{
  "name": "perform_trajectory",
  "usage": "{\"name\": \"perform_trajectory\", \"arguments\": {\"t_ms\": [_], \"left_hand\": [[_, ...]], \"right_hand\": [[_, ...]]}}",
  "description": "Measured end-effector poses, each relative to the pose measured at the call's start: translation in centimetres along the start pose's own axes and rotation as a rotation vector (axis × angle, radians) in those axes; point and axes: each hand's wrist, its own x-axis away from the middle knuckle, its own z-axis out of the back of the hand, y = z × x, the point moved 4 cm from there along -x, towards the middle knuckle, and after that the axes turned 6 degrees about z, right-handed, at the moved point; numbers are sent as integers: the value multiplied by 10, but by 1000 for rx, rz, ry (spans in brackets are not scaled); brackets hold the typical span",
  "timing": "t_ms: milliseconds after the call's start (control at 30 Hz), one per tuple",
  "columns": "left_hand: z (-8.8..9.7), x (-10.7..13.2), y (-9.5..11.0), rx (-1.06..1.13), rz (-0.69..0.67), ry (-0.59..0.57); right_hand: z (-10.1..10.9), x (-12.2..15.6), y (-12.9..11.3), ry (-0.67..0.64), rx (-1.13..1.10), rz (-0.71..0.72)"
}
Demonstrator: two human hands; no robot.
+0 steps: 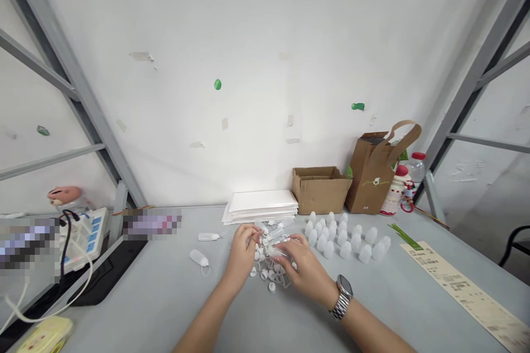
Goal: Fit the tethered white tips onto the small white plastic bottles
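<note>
My right hand (306, 267), with a watch on its wrist, has its fingers curled round a small translucent plastic bottle (278, 252) held over a pile. My left hand (243, 248) is just left of it, thumb and fingertips pinched together; what they hold, if anything, is too small to make out. The pile beneath both hands has white caps (271, 287) with loop straps and some clear bottles (281, 230), partly hidden by the hands. Left of my left hand, a capped bottle (199, 257) and a second capped bottle (210, 236) lie on their sides.
Several frosted bottles (345, 250) stand upright at right. Behind are a stack of white sheets (260, 205), a cardboard box (321, 193), a brown paper bag (368, 182) and a drink bottle (393, 193). A printed paper strip (459, 287) lies right; a power strip (89, 240) with cables is left.
</note>
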Motion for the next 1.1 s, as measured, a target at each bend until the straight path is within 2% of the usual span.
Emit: {"name": "perform_trajectory", "arguments": {"t_ms": [233, 433, 567, 667, 733, 867, 933, 1033, 1100], "left_hand": [[-4, 2, -10, -88, 5, 78], [-5, 5, -13, -213, 21, 99], [8, -2, -20, -321, 34, 164], [23, -9, -29, -405, 85, 239], [26, -11, -32, -431, 91, 234], [10, -8, -28, -529, 34, 58], [7, -6, -25, -594, 23, 12], [18, -7, -23, -767, 74, 91], [31, -9, -24, -936, 159, 164]], "right_hand": [[-3, -2, -1, -48, 68, 48], [-7, -1, 1, -90, 117, 58], [-4, 0, 1, -81, 116, 53], [1, 1, 2, -34, 98, 32], [3, 1, 7, 16, 86, 2], [7, 1, 20, 80, 55, -75], [13, 1, 30, 117, 13, -156], [27, -1, 42, 201, -80, -280], [40, -2, 48, 292, -98, -309]]}}
